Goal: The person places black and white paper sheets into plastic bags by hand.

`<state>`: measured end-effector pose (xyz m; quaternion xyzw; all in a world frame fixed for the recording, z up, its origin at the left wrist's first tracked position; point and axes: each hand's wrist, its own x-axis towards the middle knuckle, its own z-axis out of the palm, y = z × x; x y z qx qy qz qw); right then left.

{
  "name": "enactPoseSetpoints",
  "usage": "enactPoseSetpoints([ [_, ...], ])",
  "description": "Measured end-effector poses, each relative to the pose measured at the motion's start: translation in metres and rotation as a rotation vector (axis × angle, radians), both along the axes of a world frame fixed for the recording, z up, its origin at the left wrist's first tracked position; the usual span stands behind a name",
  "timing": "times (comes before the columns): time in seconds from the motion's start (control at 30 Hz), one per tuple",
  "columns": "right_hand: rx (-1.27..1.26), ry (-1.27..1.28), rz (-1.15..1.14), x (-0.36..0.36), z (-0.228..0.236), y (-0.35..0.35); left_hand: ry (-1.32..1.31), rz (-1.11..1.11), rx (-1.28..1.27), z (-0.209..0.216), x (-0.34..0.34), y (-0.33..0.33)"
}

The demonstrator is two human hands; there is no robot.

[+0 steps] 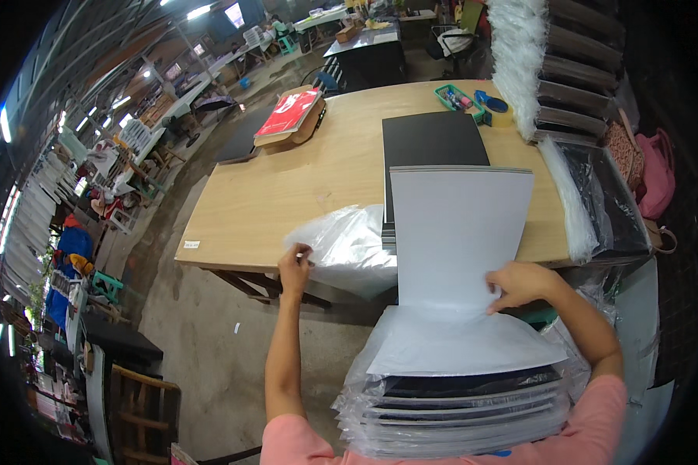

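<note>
While pinching clear plastic (345, 246) in left hand (294, 269) by tan table's (302, 178) front edge, align white rectangular sheet (459, 232) grasped in right hand (520, 284).

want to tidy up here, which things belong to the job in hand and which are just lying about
Likely in use: white sheet, clear plastic, plastic-covered stack, black sheets

Likely just lying about: red-covered pad, green basket, pink bag

Over there the person's left grip (293, 270) meets clear plastic (347, 246) at the table's (287, 190) edge; the right grip (520, 284) touches a white sheet (461, 232) above bagged boards (473, 404).
</note>
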<state>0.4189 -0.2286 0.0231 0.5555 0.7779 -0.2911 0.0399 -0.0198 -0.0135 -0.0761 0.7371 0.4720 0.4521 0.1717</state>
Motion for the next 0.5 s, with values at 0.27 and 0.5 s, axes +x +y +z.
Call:
enactPoseSetpoints([
  [0.27,0.573,0.594,0.203,-0.156,0.059,0.185,0.120,0.083,0.419,0.103,0.047,0.006],
  [0.5,0.470,0.759,-0.098,-0.206,0.022,0.264,-0.567,-0.160,0.100,0.114,0.079,-0.008],
])
